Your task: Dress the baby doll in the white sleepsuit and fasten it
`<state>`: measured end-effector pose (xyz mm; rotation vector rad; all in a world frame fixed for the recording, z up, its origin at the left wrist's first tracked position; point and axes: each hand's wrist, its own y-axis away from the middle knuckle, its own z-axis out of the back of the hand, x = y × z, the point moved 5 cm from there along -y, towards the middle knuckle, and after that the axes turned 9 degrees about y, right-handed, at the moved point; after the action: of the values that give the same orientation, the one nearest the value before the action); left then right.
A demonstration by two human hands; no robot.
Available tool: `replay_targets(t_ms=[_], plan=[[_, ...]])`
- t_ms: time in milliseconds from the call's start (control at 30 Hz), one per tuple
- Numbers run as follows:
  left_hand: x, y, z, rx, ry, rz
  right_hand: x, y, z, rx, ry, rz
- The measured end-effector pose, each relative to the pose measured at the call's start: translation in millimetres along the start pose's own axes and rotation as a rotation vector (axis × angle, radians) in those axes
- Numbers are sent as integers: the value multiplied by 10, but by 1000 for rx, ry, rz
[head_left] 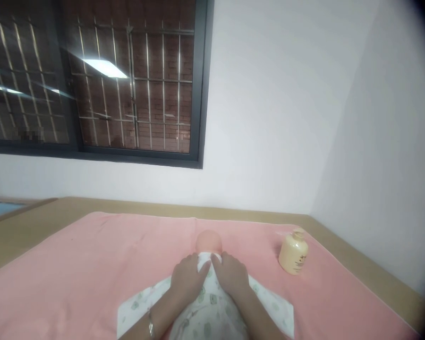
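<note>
A baby doll (208, 242) with a smooth, bare head lies in front of me, its head toward the wall. It wears a white gown (212, 300) with green prints, the sleeves spread out to both sides. At the neck, my left hand (188, 278) is closed on the left side of the gown's collar, thumb pointing inward. My right hand (231, 275) grips the right side of the collar in the same way. Both thumbs almost meet over the white cloth. My fingertips are partly hidden at the doll's shoulders.
A pink cloth (127, 250) covers much of the tan surface (357, 264) under the doll. To the right stands a cream pump bottle (293, 252). Behind are a white wall (269, 118) and a dark-framed window (198, 94) with metal bars outside.
</note>
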<state>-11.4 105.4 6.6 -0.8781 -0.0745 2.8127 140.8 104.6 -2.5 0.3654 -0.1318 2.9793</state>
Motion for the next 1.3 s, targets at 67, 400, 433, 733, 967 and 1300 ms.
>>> replay_targets(t_ms=[67,400,433,733,967,1300], plan=[[3,-2,1,-4,2,-2,1,2,4,0,-2,4],[7,6,7,-19,22,-13,-8,0,1,-8,-13,6],[11,4,4,-20,24,-14,-11,-4,-5,-12,-17,6],[25,-7,-12,-34,19,-19,-6,-6,-13,-7,-3,13],[30,-9,-15,-36,26,-13,-7,-8,-2,-11,-22,5],[15,-2,6,-24,8,3,-14,-16,-28,0,-33,3]])
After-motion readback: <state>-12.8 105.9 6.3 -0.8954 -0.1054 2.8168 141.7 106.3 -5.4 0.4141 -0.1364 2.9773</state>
